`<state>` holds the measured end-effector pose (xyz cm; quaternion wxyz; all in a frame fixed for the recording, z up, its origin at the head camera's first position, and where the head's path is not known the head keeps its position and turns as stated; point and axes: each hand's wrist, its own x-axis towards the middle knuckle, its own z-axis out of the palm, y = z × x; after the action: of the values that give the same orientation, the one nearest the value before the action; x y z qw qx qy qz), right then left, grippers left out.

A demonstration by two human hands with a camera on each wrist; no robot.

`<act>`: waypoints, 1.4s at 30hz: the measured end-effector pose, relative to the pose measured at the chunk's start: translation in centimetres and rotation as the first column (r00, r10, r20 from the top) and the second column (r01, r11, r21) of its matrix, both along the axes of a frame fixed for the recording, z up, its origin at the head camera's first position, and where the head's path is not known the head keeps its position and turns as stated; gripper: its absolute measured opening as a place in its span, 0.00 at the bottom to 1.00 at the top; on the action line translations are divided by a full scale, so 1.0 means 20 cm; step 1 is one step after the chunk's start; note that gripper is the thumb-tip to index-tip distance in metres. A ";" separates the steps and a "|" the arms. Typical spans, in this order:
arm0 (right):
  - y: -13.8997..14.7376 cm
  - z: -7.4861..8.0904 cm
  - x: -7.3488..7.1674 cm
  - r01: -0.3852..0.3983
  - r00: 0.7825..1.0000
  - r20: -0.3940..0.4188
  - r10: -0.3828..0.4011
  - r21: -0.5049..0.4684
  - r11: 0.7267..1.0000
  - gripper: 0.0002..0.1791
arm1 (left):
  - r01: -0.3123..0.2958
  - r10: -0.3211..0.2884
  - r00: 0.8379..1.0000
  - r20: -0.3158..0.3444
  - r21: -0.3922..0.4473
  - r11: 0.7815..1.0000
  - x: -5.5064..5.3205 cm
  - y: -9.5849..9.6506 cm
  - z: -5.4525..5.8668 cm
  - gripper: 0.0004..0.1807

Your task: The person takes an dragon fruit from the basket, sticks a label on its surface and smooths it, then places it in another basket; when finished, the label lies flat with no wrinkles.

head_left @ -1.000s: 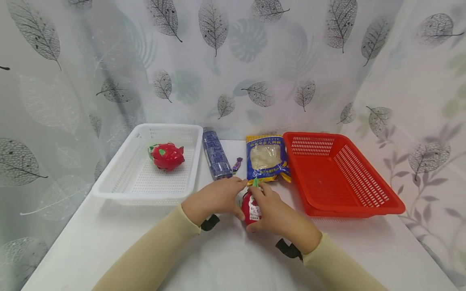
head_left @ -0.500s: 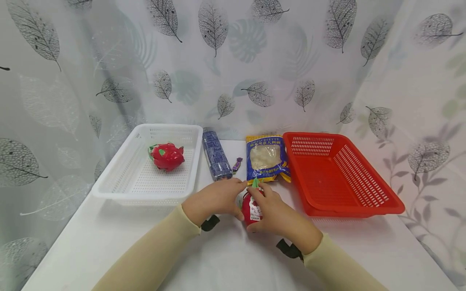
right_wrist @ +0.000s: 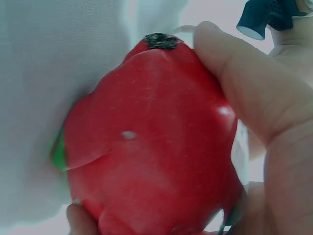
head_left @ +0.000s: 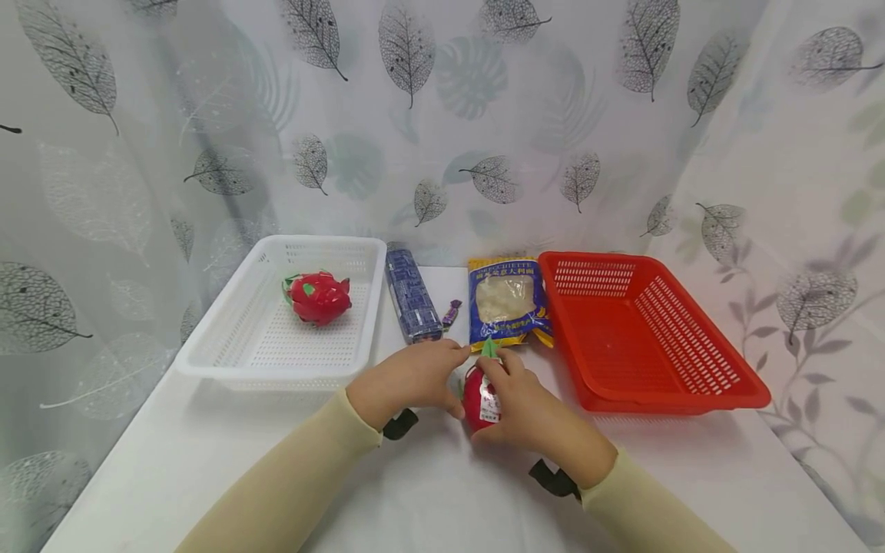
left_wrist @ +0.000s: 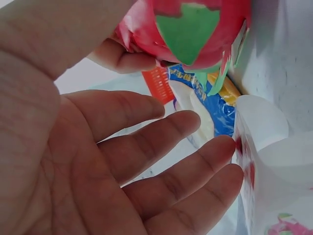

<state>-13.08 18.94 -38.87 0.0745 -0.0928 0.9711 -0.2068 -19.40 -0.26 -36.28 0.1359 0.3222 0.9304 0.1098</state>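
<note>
In the head view my right hand (head_left: 522, 403) grips a red dragon fruit (head_left: 473, 398) with green leaf tips and a white label, over the white table. The right wrist view shows my thumb along one side of the dragon fruit (right_wrist: 156, 132) and a fingertip at its lower edge. My left hand (head_left: 412, 382) is just left of it, fingers spread and slightly bent. In the left wrist view the fingertips of the left hand (left_wrist: 132, 161) are beside a curled white sheet (left_wrist: 274, 161) with a red fruit print; I cannot tell whether they touch it.
A white basket (head_left: 276, 374) at left holds another dragon fruit (head_left: 318, 298). A red basket (head_left: 664, 401) stands at right. Between them lie a long blue packet (head_left: 411, 296), a small purple-wrapped candy (head_left: 452, 312) and a blue-and-yellow pasta bag (head_left: 508, 301). A patterned curtain hangs behind.
My right hand and the dragon fruit have shifted slightly to the right, and the label has turned a little. The left hand stays almost where it was.
</note>
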 end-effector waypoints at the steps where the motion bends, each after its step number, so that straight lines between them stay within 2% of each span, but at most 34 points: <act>1: 0.01 0.00 0.00 0.002 1.000 -0.007 -0.002 -0.009 1.000 0.61 | 0.000 0.000 1.000 -0.003 -0.001 1.000 0.00 0.00 0.00 0.55; 6: 0.04 0.01 0.02 0.000 0.998 -0.064 -0.002 -0.036 0.999 0.64 | -0.006 0.006 1.000 -0.002 -0.003 1.000 0.01 0.00 0.01 0.52; 13: 0.08 0.07 0.05 -0.039 0.982 -0.187 0.031 -0.042 0.998 0.61 | -0.001 0.000 1.000 -0.031 -0.012 1.000 0.01 0.00 0.01 0.43; 24: 0.15 0.18 0.08 -0.047 0.960 -0.278 0.031 -0.052 0.998 0.61 | 0.013 -0.013 0.999 -0.047 0.000 1.000 0.03 0.01 0.03 0.38; 29: 0.24 0.29 0.09 -0.031 0.962 -0.273 0.009 -0.076 0.997 0.62 | 0.023 -0.022 0.998 -0.053 0.021 0.999 0.06 0.04 0.07 0.37; 31: 0.28 0.34 0.09 -0.028 0.959 -0.285 0.004 -0.079 0.997 0.62 | 0.029 -0.027 0.998 -0.053 0.041 0.999 0.08 0.06 0.09 0.37; 34: 0.34 0.39 0.09 -0.029 0.942 -0.337 0.004 -0.070 0.997 0.62 | 0.045 -0.040 0.997 -0.059 0.085 0.995 0.10 0.11 0.12 0.37; 38: 0.42 0.44 0.08 -0.034 0.911 -0.412 0.008 -0.056 0.998 0.61 | 0.064 -0.051 0.995 -0.081 0.172 0.983 0.13 0.18 0.10 0.38; 42: 0.48 0.47 0.04 -0.027 0.900 -0.437 0.001 -0.052 0.998 0.61 | 0.019 -0.006 0.999 -0.049 0.272 0.962 0.15 0.27 0.07 0.45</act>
<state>-12.22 28.57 -29.46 -0.1460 -0.1457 0.9562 -0.2077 -16.46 5.14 -34.79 0.0688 0.3463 0.9074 0.2279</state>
